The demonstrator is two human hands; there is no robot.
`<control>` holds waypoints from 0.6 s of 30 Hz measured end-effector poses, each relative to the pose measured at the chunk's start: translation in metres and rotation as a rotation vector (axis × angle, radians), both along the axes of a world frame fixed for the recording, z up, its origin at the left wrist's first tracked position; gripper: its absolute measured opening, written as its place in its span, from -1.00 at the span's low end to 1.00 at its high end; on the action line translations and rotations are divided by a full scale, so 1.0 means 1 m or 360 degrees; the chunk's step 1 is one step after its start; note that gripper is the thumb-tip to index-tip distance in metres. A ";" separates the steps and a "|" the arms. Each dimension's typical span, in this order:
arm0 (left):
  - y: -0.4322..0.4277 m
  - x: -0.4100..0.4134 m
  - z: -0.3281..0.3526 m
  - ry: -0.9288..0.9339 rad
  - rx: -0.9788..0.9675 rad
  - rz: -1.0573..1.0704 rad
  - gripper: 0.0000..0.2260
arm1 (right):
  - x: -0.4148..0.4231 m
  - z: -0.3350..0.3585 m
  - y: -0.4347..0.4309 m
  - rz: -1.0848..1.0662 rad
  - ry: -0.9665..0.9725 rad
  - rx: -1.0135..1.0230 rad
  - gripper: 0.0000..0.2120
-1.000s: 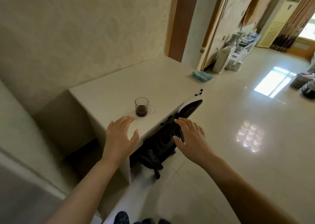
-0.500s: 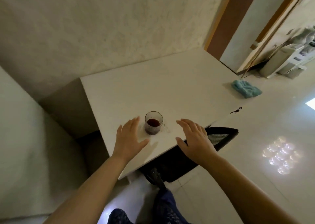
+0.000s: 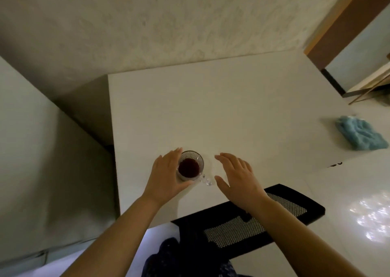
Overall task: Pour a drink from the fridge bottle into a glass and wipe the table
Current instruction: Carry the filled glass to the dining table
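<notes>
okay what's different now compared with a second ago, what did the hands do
Both hands moved forward to the glass mug of dark drink. The left hand now cups its side, touching it; the right hand hovers open just right of its handle. The mug and the blue cloth kept their places on the white table; only the camera moved closer.

Both forearms are bare from the bottom edge of the view up to the wrists, with no sleeve showing on either. The left hand [image 3: 168,176] and the right hand [image 3: 238,177] are bare too: no ring, watch, bracelet or glove can be seen on them. The fingernails look short and plain, though the dim light leaves little detail. Low in the view, between the two arms, lies a patch of dark blue clothing [image 3: 168,253] with small pale specks scattered over it; the garment itself cannot be made out.
</notes>
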State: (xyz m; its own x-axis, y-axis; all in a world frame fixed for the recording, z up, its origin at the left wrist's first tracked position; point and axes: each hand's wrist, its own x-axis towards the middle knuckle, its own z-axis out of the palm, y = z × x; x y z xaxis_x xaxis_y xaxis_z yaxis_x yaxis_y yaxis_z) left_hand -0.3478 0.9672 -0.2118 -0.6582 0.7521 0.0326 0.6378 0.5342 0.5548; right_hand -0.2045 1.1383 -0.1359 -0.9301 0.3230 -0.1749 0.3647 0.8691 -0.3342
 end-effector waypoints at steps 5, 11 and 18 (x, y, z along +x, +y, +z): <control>0.004 0.000 0.004 -0.0081 0.0038 -0.0009 -0.11 | -0.006 -0.009 -0.002 -0.0032 -0.0040 -0.0088 -0.48; 0.010 0.003 -0.001 -0.0151 0.0100 0.0024 -0.17 | -0.006 -0.013 -0.011 -0.0090 -0.0013 -0.0125 -0.49; 0.011 0.006 0.001 -0.0290 0.0221 0.0039 -0.20 | 0.002 -0.018 -0.017 -0.0163 -0.0003 -0.0148 -0.48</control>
